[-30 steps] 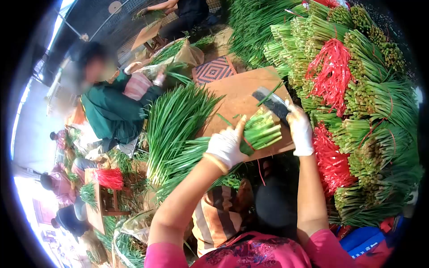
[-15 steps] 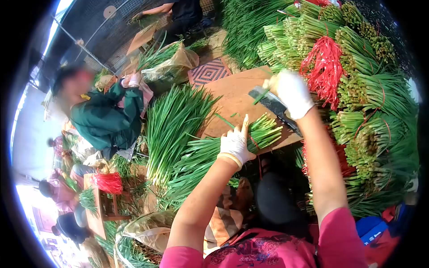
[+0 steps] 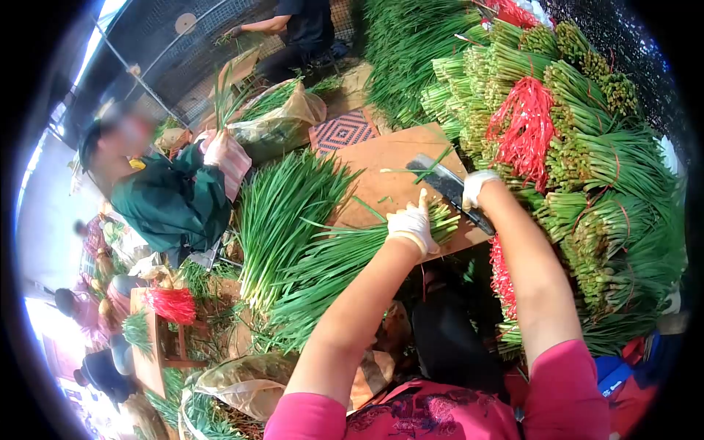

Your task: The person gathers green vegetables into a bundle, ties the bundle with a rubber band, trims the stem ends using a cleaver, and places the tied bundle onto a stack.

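Note:
My left hand [image 3: 412, 226], in a white glove, is closed round a bundle of garlic chives [image 3: 337, 260] close to its pale stem ends, one finger sticking up. At the board's right side, my gloved right hand [image 3: 480, 188] grips a broad dark knife [image 3: 442, 180]; the fingers round its handle are partly hidden. A few loose green blades lie across the knife's tip. Under both is a brown wooden board [image 3: 392, 158], where small green scraps lie. A larger heap of loose chives [image 3: 286, 213] rests at the board's left edge.
Tied chive bundles [image 3: 609, 161] are stacked high on the right, with red plastic ties [image 3: 524, 132] hanging over them. A person in a dark green jacket [image 3: 172, 198] sits on the left. Another works at the back, beyond a patterned mat [image 3: 343, 132].
My right hand has come down and closer, from above the blade to the knife's handle end. My left hand has slid right along the bundle toward the stem ends.

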Action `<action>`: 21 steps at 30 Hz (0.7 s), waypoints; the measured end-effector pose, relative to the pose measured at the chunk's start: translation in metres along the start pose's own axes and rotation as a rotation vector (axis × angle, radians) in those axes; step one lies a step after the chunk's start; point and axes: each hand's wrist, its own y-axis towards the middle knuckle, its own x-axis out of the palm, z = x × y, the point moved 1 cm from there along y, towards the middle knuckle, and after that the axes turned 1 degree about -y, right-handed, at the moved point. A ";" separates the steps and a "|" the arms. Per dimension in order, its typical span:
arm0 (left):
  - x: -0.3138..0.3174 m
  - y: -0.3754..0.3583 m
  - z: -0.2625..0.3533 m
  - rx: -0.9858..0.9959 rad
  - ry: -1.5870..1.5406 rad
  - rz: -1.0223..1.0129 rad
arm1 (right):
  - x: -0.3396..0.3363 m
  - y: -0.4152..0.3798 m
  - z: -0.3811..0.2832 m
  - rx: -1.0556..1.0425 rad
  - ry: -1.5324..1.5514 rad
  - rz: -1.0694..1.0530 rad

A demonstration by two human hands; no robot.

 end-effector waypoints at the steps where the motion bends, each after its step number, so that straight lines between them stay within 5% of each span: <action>1: -0.008 -0.002 0.002 -0.011 -0.024 0.002 | 0.021 0.002 -0.002 0.005 0.003 0.061; 6: -0.008 0.023 -0.037 0.110 -0.412 0.033 | 0.042 0.010 -0.012 0.038 0.071 0.173; 9: -0.026 0.031 -0.030 -0.006 -0.274 -0.247 | 0.027 0.017 -0.007 0.059 0.432 0.463; 11: -0.023 0.036 -0.015 0.018 -0.134 -0.085 | 0.010 0.003 -0.009 -0.021 0.600 0.593; 13: -0.011 0.041 -0.002 -0.019 -0.112 0.045 | -0.005 -0.045 -0.016 -0.034 1.033 0.531; 21: -0.017 0.052 -0.013 0.035 -0.252 -0.143 | 0.040 -0.145 -0.019 -0.125 1.079 0.533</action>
